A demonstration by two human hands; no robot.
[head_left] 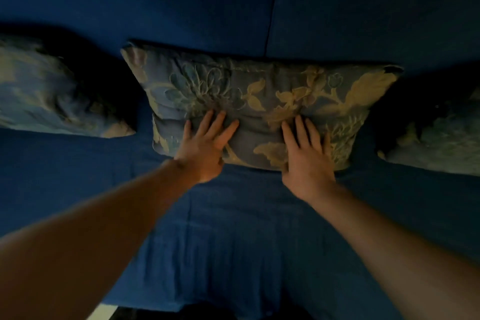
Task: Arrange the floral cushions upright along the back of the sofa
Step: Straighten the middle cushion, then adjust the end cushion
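Head view: side cushions (52,93) (436,145) flank middle cushion (259,101).

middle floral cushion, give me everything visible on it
The rectangular blue-grey fabric cushion with cream flower and leaf embroidery stands on its long edge on the dark blue sofa seat, leaning against the dark blue backrest. Its lower face is dented and creased. The left hand and right hand press flat on it, fingers spread.
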